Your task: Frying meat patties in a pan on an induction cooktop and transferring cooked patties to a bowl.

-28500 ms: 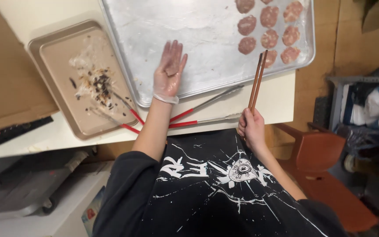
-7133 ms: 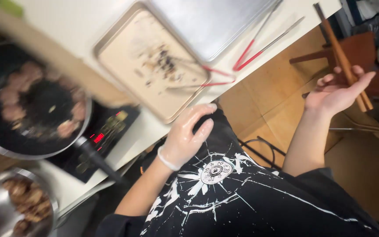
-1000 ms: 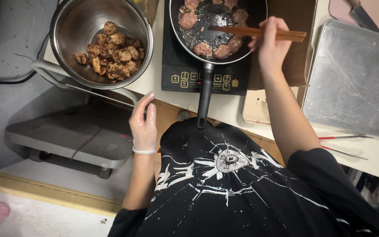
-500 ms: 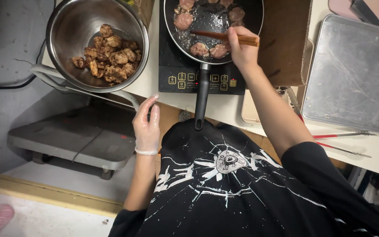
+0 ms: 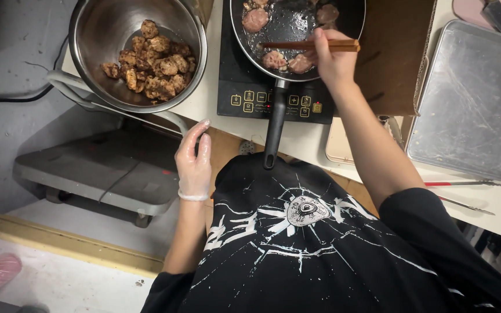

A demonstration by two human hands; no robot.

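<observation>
right hand (image 5: 333, 61) chopsticks (image 5: 311, 45) now lower over pan (image 5: 273, 26), left hand (image 5: 194, 157) unchanged

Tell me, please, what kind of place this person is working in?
Probably a makeshift cooking station rather than a fitted kitchen. A frying pan of meat pieces sits on a portable induction cooker, beside a steel bowl of fried pieces and a metal baking tray.

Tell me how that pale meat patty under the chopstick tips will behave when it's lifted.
The patty probably is slippery: the pan around it glistens with oil. It looks pale and undercooked, so likely soft and apt to break. The right hand grips only thin chopsticks, so it may twist or drop.
</observation>
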